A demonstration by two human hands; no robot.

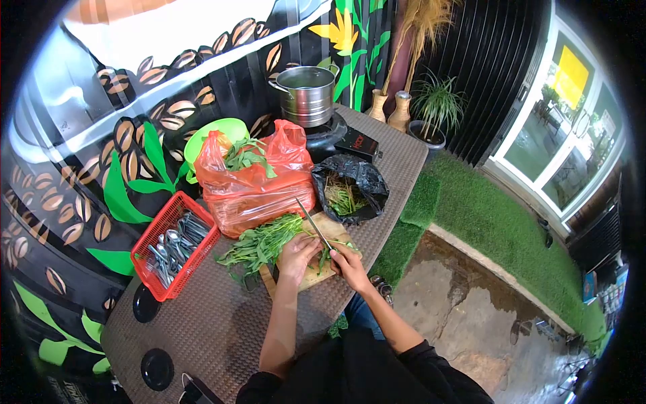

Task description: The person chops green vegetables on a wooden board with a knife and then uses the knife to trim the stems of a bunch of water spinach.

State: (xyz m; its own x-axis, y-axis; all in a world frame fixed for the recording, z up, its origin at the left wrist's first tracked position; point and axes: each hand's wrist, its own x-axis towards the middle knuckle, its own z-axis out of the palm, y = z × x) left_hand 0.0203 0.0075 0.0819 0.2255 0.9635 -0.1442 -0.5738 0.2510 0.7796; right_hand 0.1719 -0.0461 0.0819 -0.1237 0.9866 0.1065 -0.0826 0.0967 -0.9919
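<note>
My right hand (349, 264) is wrapped round the handle of a knife (313, 223), whose blade points up and left over the wooden cutting board (338, 231). My left hand (299, 256) is closed on the stems of a bunch of leafy greens (262, 244), close beside the blade. The leaves spread left past the board's edge onto the table. Small cut pieces lie on the board near my right hand. Behind the board, a black plastic bag (350, 192) stands open with stems and green scraps in it.
An orange-red plastic bag (252, 192) with more greens sits behind the bunch, before a lime-green bowl (232, 127). A red basket (178, 246) of cutlery stands left. Farther back, a steel pot (307, 97) rests on a portable stove (353, 143). The brown table (222, 320) ends at right.
</note>
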